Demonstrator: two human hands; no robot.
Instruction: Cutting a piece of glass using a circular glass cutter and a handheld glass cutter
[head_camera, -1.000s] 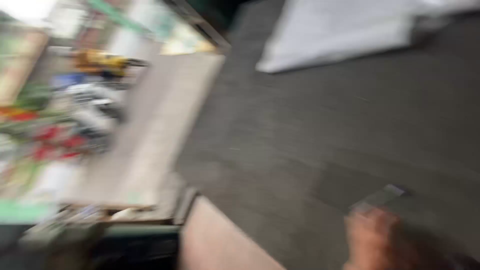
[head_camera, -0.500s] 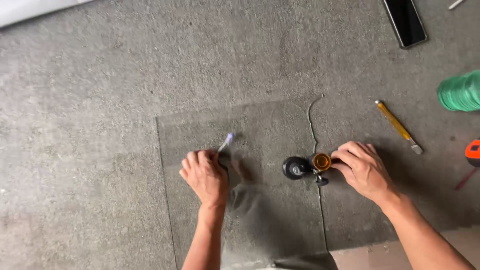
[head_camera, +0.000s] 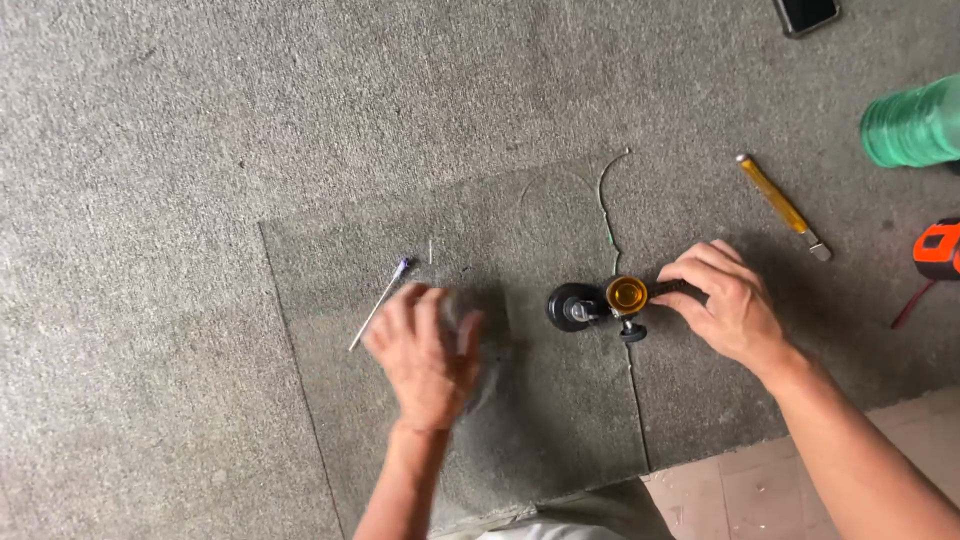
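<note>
Fingers (head_camera: 700, 275) of the right hand (head_camera: 730, 310) are closed on a circle glass cutter (head_camera: 600, 300).
Left hand (head_camera: 425, 350), blurred and spread flat, is pressed on the glass sheet (head_camera: 330, 260); scoring seems underway, so steady pressure is called for.

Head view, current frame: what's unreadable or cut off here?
- Left hand: motion-blurred; whether it touches the glass sheet is unclear.
- Right hand covers the handle of the cutting tool; grip hidden.
- Green roll and orange tool: cut by right edge.
- Dark phone: cut by top edge.
- Thin stick: too small to identify.
</note>
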